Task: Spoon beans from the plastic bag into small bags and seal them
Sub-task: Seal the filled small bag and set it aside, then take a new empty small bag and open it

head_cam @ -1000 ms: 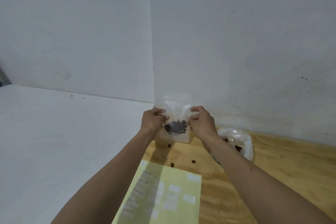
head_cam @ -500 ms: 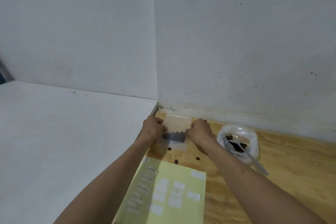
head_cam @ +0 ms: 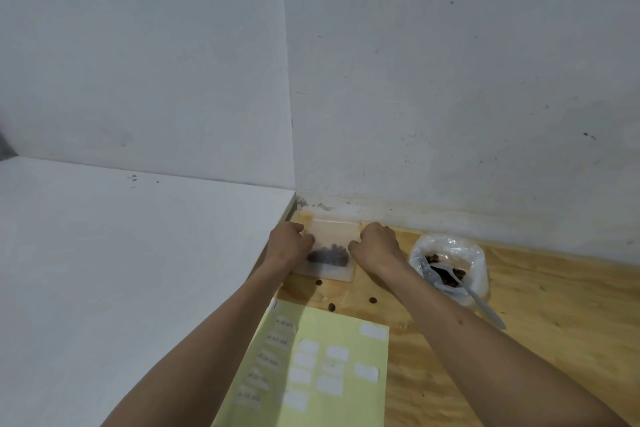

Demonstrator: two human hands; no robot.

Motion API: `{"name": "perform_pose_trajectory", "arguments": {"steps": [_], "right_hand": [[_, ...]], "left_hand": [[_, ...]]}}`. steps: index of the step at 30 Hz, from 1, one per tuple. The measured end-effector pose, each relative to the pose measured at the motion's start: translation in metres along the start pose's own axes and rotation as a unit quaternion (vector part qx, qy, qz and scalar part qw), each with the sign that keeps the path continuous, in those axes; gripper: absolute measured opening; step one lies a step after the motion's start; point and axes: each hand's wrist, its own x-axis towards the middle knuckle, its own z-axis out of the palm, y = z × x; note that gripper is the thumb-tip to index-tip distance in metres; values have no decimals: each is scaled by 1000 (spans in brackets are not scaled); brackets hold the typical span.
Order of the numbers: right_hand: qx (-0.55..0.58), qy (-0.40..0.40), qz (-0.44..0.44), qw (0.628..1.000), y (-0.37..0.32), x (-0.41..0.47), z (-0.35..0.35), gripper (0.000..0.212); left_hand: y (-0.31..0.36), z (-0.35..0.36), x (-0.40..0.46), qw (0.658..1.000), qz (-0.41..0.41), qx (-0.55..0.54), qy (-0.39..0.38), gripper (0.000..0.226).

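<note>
- The small bag (head_cam: 330,251) lies flat on the wooden surface (head_cam: 519,340) by the wall, a dark clump of beans (head_cam: 328,255) inside it; left hand (head_cam: 290,243) at its left edge, right hand (head_cam: 377,242) at its right edge
- Grip: both hands have fingers curled onto the bag's side edges and seem to pinch or press them; the fingertips are hidden under the knuckles, so whether they are on the seal strip I cannot tell
- Filling of this bag looks done; I judge the step in hand to be the sealing, and whether the mouth is closed already cannot be read from here
- Just right of the right grip sits the big bag (head_cam: 450,263), open, with beans left in it and the spoon (head_cam: 474,298) resting inside, handle sticking out toward the person
- A few loose beans (head_cam: 331,306) lie on the surface just nearer than the grips; these would want picking up
- Nearer still, between the forearms, a yellow sheet (head_cam: 346,329) with white labels
- No other filled or empty small bags are in view, so how many remain cannot be told; the stock in the big bag suggests more to do
</note>
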Motion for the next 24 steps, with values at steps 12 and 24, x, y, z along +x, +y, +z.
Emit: {"name": "perform_pose_trajectory", "arguments": {"steps": [12,24], "right_hand": [[-22,120,-33,992,39,-57,-118,30],[-117,153,184,964,241,-172,-229,31]], "left_hand": [[92,42,-54,981,180,-10,74,31],[218,196,-177,931,321,31,-170,38]]}}
